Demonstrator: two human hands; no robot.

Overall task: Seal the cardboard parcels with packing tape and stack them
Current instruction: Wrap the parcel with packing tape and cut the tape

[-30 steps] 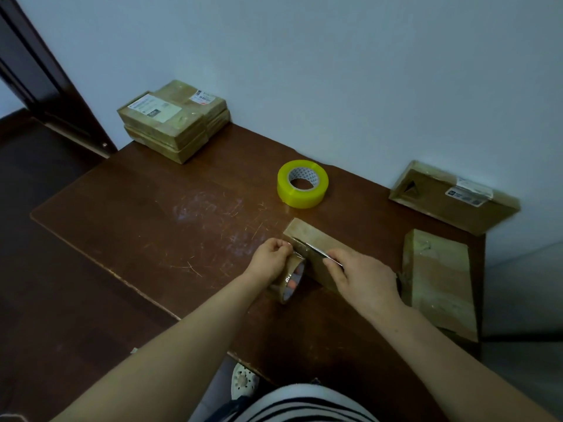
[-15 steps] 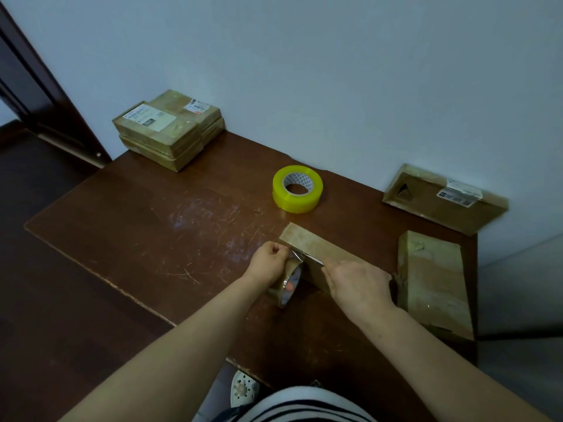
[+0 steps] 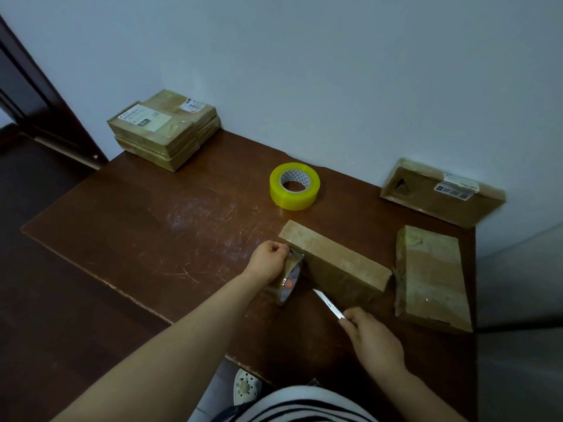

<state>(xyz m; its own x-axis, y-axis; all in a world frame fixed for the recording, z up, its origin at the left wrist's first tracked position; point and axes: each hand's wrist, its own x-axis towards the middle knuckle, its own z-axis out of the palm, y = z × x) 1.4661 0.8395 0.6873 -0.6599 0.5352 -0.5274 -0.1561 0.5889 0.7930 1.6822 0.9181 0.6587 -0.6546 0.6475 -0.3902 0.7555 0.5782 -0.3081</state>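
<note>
Left hand (image 3: 271, 258) is pinching the tape roll (image 3: 285, 284) in curled fingers, parcel (image 3: 335, 266) sitting just beyond them; right hand (image 3: 374, 339) is curling tight round a knife (image 3: 327, 304) pointing toward those fingers, so a slip is risking a cut.

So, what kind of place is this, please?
Probably a small packing corner in a home or office, not a warehouse: one scratched wooden table against a plain wall, a small stack of labelled parcels, a yellow tape roll, and a dark door frame beside it.
</note>
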